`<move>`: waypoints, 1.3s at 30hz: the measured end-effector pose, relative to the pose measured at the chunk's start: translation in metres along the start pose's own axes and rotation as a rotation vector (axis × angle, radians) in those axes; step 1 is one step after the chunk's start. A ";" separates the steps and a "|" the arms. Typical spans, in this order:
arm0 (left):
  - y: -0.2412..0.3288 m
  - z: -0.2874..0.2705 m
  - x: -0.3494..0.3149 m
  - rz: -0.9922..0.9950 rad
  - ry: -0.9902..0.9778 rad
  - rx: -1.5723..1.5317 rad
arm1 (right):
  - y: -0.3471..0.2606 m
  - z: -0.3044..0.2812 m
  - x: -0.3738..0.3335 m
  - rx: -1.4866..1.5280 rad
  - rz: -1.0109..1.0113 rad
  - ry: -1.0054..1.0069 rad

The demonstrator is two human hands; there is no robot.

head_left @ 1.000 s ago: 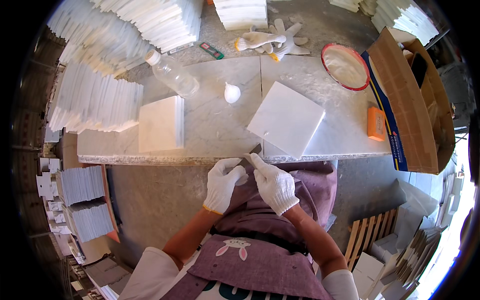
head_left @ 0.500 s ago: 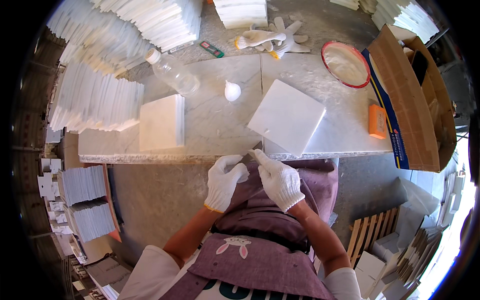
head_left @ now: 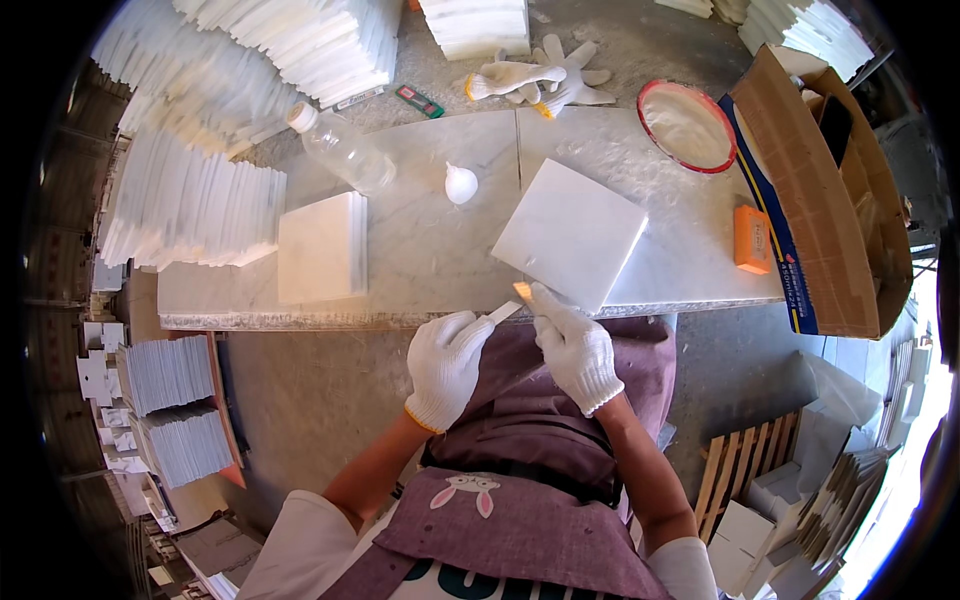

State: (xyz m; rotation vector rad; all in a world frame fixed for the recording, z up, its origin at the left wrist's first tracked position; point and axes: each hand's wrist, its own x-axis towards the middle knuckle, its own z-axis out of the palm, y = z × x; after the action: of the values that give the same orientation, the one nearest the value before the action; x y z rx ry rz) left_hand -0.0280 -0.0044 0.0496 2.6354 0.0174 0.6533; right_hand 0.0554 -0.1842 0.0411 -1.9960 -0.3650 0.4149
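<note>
In a white knit glove, my left hand is closed around a thin flat blade. The blade's pale end sticks out toward my other hand. My right hand, gloved the same way, pinches a small yellowish flat piece at its fingertips; its kind is not clear. Both hands are just off the table's front edge, above my lap. A square white tile lies turned at an angle on the marble tabletop, its near corner close to my right hand.
A short tile stack and taller stacks stand at left. A clear bottle and a white bulb sit mid-table. Farther back are loose gloves and a red-rimmed dish. An orange box and a carton are at right.
My hands have moved slightly apart, the right one shifting right. The blade between them now shows a pale face in my left hand, and a yellowish piece shows at my right fingertips.
</note>
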 end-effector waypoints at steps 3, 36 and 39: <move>-0.002 0.002 -0.003 0.048 -0.026 0.079 | 0.000 0.008 -0.015 0.022 -0.021 -0.149; 0.045 0.011 0.119 0.025 -0.038 -0.550 | -0.006 -0.127 0.006 0.643 0.154 0.258; 0.056 0.008 0.150 -0.004 -0.120 -0.490 | 0.000 -0.180 0.039 0.235 -0.034 0.397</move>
State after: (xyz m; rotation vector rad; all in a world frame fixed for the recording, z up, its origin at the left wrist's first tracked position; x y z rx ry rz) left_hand 0.1045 -0.0417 0.1321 2.1934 -0.1536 0.4297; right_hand 0.1699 -0.3106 0.1115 -1.7867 -0.0937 0.0314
